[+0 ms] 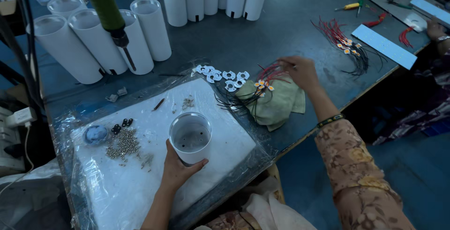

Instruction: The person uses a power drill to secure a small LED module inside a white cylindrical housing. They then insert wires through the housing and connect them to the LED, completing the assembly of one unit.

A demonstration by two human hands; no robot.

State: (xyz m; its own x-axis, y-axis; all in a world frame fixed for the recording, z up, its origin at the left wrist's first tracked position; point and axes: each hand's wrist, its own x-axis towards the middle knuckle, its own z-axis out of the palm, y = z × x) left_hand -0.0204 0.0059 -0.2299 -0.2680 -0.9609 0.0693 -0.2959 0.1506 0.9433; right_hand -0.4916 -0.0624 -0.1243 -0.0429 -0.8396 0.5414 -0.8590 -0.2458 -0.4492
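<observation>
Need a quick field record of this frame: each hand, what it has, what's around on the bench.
left hand: grips the side of an upright white cylinder, open end up
right hand: reaches onto a bundle of red and black wires lying on a green cloth
work surface: white pad wrapped in clear plastic
on pad: pile of small screws
beside wires: white ring-shaped parts
behind: more white cylinders, leaning
far right: another person's hand

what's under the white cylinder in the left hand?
The white cylinder, gripped by the left hand, stands on a plastic-wrapped white pad. Its base hides the pad directly beneath.
</observation>
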